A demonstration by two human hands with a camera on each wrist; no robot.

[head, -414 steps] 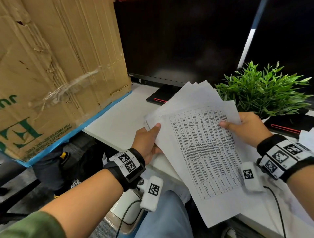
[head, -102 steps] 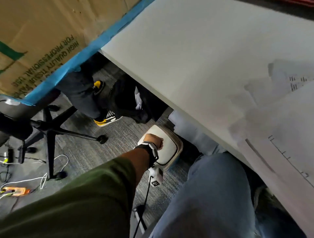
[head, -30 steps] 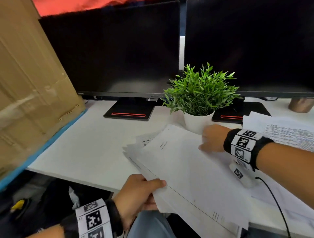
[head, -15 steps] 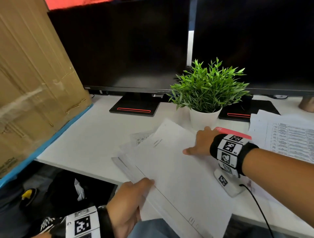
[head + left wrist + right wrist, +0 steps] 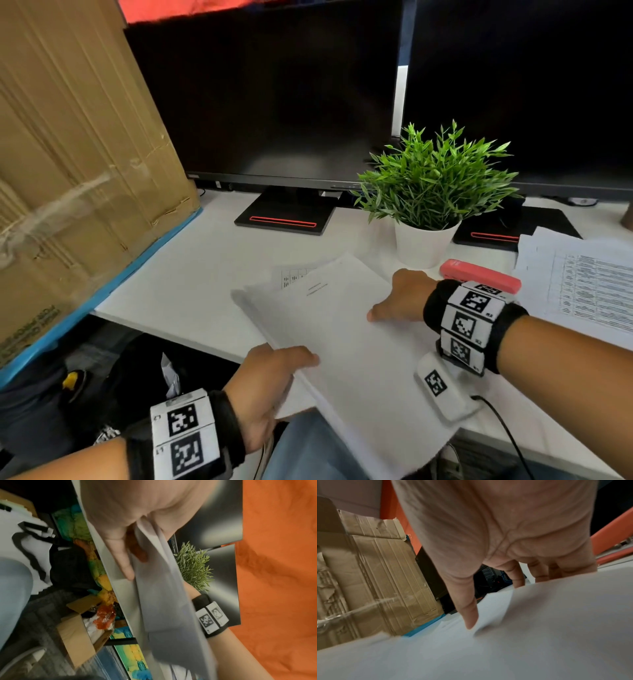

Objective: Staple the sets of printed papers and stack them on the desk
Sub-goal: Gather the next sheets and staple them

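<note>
While the smooth white tabletop (image 5: 191,274) bears a thin paper stack (image 5: 342,342), left hand (image 5: 270,383) pinches its edge; right hand (image 5: 400,301) presses it, fingers spread.

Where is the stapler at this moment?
In the head view the red stapler lies on the desk right of centre, just in front of the white plant pot and behind the right hand, untouched by either hand.

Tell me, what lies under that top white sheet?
More sheets: their edges show at its left, and a printed table's corner peeks out behind. The rest is covered.
</note>
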